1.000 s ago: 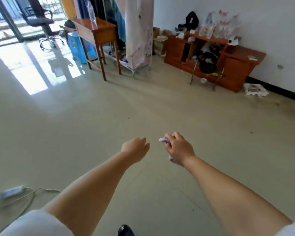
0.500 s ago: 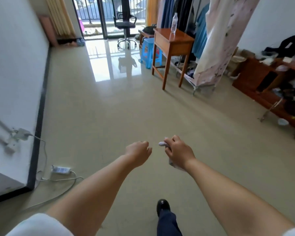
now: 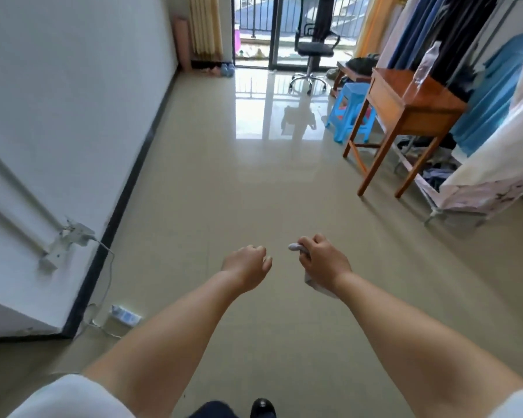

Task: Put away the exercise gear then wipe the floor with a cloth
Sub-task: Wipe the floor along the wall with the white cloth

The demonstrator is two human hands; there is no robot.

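Clutching a pale cloth (image 3: 310,279) in a closed grip, the right hand (image 3: 323,262) sits just at 3 o'clock of the left hand (image 3: 245,267), whose fingers curl loosely and hold nothing — both hang above the floor (image 3: 254,191). It looks light, soft and limp, so it should bunch easily and is best taken by a gathered handful. Wadded as it is, its long axis seems to run from 11 o'clock, where a rounded end pokes past the knuckles, to 5 o'clock under the wrist — no exercise gear can be made out.
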